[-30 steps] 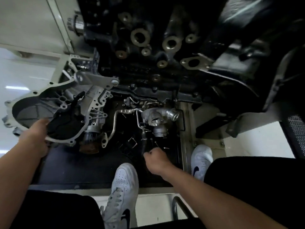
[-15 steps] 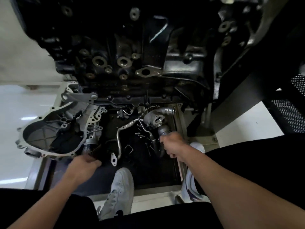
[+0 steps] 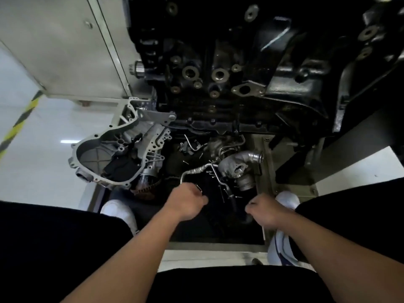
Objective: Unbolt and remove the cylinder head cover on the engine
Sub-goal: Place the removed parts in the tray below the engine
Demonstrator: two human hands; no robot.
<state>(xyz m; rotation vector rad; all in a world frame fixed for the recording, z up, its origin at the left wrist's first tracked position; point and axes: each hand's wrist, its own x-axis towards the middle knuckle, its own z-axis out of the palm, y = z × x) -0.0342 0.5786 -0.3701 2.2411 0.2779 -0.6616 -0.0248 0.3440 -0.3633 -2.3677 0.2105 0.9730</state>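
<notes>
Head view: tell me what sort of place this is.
Probably a vehicle repair or training workshop: a grimy black metal engine block sits above a dark tray, a bare silver aluminium gearbox housing and a silver metal turbocharger lie below it, and the glossy pale floor carries a yellow-and-black hazard stripe.

A silver gearbox housing [image 3: 96, 154] lies left of what looks like a turbocharger [image 3: 229, 168], a white shoe [image 3: 118, 212] below.
</notes>
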